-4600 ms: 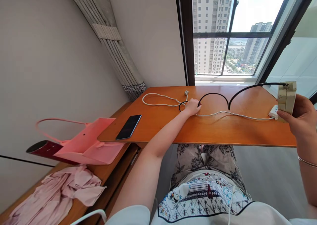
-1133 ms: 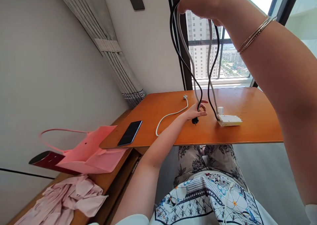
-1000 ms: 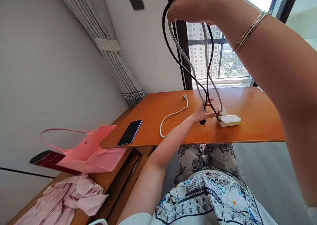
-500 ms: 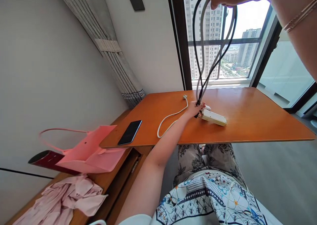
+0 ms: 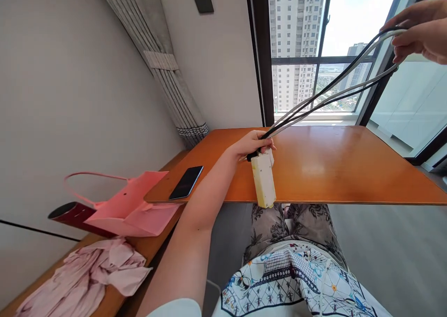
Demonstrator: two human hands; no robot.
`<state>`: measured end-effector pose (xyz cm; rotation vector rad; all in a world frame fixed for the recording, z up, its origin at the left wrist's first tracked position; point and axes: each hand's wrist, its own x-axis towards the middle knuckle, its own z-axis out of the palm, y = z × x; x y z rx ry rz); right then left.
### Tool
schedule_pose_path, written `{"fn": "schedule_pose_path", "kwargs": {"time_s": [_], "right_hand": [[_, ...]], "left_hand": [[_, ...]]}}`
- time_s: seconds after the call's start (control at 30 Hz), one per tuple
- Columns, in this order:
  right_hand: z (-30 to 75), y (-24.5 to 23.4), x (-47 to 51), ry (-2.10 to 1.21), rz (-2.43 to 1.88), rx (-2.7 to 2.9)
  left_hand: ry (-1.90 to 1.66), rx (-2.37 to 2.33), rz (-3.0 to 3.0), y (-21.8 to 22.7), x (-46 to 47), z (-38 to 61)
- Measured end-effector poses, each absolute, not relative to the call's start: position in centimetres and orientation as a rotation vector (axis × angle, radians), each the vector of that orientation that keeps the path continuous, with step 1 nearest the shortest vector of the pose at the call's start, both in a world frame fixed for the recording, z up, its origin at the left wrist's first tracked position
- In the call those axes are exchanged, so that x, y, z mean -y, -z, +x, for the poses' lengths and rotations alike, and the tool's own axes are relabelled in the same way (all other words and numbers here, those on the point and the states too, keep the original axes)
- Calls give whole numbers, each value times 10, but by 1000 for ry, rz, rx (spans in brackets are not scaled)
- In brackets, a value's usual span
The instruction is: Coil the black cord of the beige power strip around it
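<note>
My left hand grips the gathered ends of a black cable and a white cable just above the orange table. A cream power strip hangs down from that hand, lifted off the table. The doubled cables run taut up and to the right. There my right hand is raised in front of the window and pinches the folded loop.
A black phone lies at the table's left corner. A pink tote bag and a dark red object sit on the lower wooden bench, with crumpled pink cloth nearer. A tied curtain hangs at the left wall.
My right hand has swung from overhead out to the right, pulling the cables taut. My left hand has lifted the power strip off the table, and the loose white cable no longer lies on it.
</note>
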<state>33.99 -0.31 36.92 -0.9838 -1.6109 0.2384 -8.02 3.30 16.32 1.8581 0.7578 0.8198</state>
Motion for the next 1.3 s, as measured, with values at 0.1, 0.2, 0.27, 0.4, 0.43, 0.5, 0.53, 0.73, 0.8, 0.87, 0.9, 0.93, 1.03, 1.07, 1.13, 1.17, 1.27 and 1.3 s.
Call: {"fn": "schedule_pose_path", "kwargs": {"time_s": [0.1,0.2,0.27,0.4,0.43,0.5,0.53,0.73,0.8,0.87,0.9,0.93,1.03,1.07,1.13,1.17,1.27,1.3], "right_hand": [[350,-338,4,-389,-1233,1495],[359,-292,3,-515,-1183,1417],[362,-255,2,-590,-1194,1422],[357,-181,6,-671,-1297,1665],[352,-166,9,-616,-1320,1805],[341,-144,14,-240,-1414,2046],[334,-138,18,-4,-1475,2158],[276,-150,42,833,-1352,2794],[252,-167,51,833,-1243,2908],[228,-185,56,718,-1176,2989],[218,-194,56,610,-1118,3032],[209,-203,55,485,-1051,3057],[191,-225,43,3,-863,3038],[188,-229,37,-193,-812,2984],[185,-235,24,-582,-768,2788],[184,-235,19,-755,-781,2651],[181,-232,11,-1122,-862,2213],[179,-230,11,-1197,-872,2086]], "left_hand": [[-868,-633,1790,-173,-25,-84],[-979,-648,1646,-180,-22,-84],[-1044,-684,1512,-181,-24,-83],[-1165,-732,1318,-180,-32,-80],[-1189,-747,1286,-179,-35,-79],[-1220,-781,1228,-176,-41,-77],[-1231,-801,1203,-174,-43,-75],[-1268,-945,1281,-159,-45,-49],[-1265,-956,1364,-155,-41,-36],[-1233,-953,1422,-151,-36,-25],[-1211,-949,1437,-150,-33,-20],[-1177,-942,1444,-149,-30,-16],[-1029,-887,1441,-148,-22,-7],[-986,-860,1441,-148,-19,-5],[-956,-807,1443,-146,-13,-2],[-975,-787,1440,-144,-11,-1],[-1064,-734,1430,-138,-7,0],[-1089,-712,1434,-136,-7,-1]]}}
